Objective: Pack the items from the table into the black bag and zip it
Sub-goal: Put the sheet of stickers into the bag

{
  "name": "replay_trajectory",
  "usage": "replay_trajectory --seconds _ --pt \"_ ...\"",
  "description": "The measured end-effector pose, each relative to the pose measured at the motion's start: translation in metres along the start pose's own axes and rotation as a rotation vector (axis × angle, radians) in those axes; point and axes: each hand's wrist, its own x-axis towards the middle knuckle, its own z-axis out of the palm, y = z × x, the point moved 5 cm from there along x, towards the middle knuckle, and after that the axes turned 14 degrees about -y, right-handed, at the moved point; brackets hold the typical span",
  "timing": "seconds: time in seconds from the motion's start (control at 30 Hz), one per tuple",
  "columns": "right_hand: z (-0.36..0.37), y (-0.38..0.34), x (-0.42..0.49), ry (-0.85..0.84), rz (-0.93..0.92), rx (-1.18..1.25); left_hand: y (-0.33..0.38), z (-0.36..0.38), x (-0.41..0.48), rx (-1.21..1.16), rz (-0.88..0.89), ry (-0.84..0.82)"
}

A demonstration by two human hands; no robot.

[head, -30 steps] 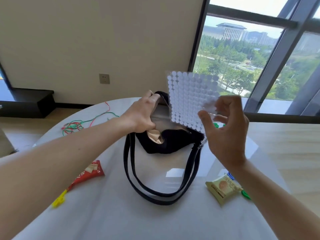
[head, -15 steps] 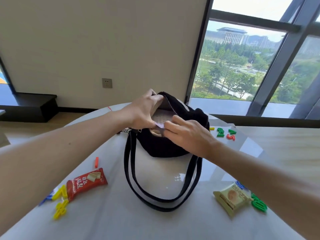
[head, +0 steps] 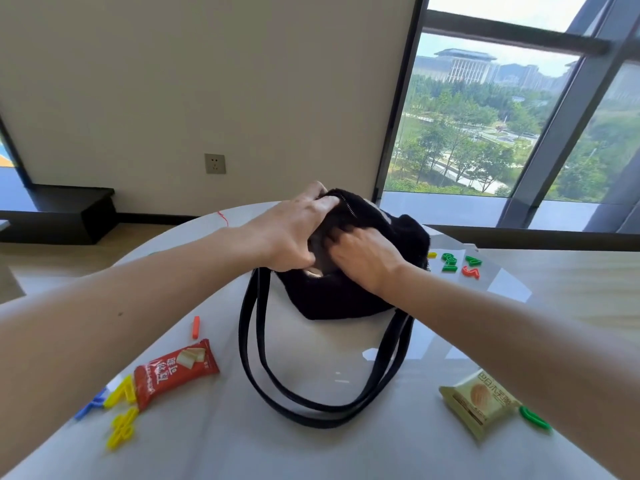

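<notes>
— Where is the black bag sitting?
— It is sitting toward the far side of the round white table. Its mouth is facing up, and its two straps are lying in a loop toward the person.
— What is the left hand doing?
— It is gripping the rim of the bag's opening, with fingers curling over the edge beside the zipper.
— And the right hand?
— It is reaching into the opening. The knuckles are showing and the fingertips are hiding inside the bag, so it cannot be told whether they are pinching anything.
— What is lying outside the bag?
— A red snack packet is lying left of the straps and touching yellow plastic pieces. A blue piece is lying just beside those, and an orange stick is lying just beyond the packet. A pale green biscuit packet is resting right of the straps, with a green plastic piece just beside it. Green numerals and a red numeral are lying right of the bag.
— And behind the table?
— A wall socket is showing on the beige wall, and a window is looking out over trees and buildings.
</notes>
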Motion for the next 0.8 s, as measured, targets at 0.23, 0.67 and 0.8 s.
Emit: replay_trajectory --seconds 0.23,0.67,0.8 --pt "-0.014 -0.015 -0.057 -0.047 0.002 0.195 0.008 0.034 -0.027 0.009 0.038 -0.05" --pt "-0.06 -0.078 -0.127 0.114 -0.125 0.579 -0.03 0.044 -0.15 -0.171 -0.199 -0.168" --pt "-0.068 -0.101 -0.098 0.004 -0.194 0.791 -0.068 0.046 -0.186 -0.034 -0.441 -0.299"
